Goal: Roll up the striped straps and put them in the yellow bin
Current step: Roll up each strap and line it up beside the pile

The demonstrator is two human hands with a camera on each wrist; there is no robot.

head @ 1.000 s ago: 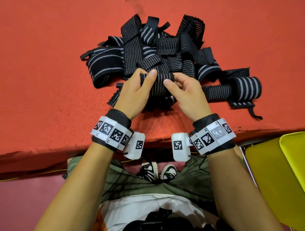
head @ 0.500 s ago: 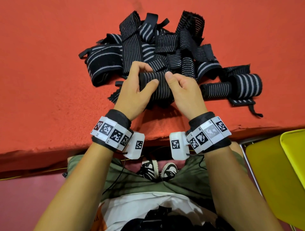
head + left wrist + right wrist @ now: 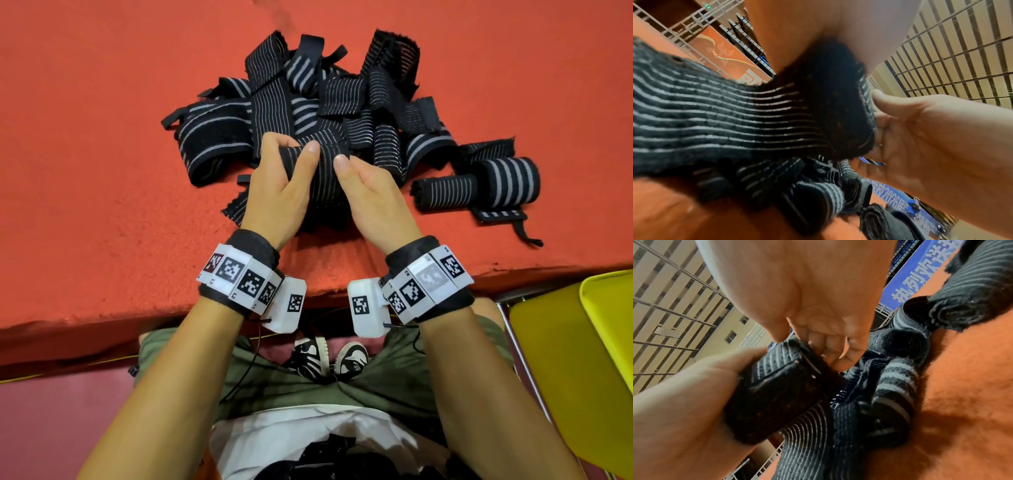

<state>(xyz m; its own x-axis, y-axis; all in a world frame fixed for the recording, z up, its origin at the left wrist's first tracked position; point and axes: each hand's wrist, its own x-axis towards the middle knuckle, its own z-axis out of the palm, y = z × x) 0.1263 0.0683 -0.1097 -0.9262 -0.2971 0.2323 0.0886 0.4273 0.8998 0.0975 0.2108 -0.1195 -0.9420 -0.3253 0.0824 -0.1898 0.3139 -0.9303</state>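
A: Striped strap [image 3: 325,178] part-rolled, held up between both hands just in front of the strap pile [image 3: 329,102] on the red felt table [image 3: 85,154]. From the head view: left hand [image 3: 277,192] curled round the roll's left end, thumb laid across the top; right hand [image 3: 371,198] at the right end, thumb up against the roll.

B: And the yellow bin [image 3: 561,370]?

A: Low at the right, off the table's near edge, only a corner in view; contents hidden. Two finished rolls [image 3: 479,185] lying right of the pile, apart from it. Bare felt all along the left and the near edge.

B: Left wrist view?

A: Close on the loose tail running off to the left from the dark fuzzy roll end [image 3: 838,105]; right hand [image 3: 931,138] cupped against that end, fingers relaxed rather than clenched.

B: Right wrist view?

A: Opposite side: left hand [image 3: 694,402] gripping the roll [image 3: 777,394], right fingers [image 3: 828,344] touching its far edge. Blue banner [image 3: 920,272] beyond.
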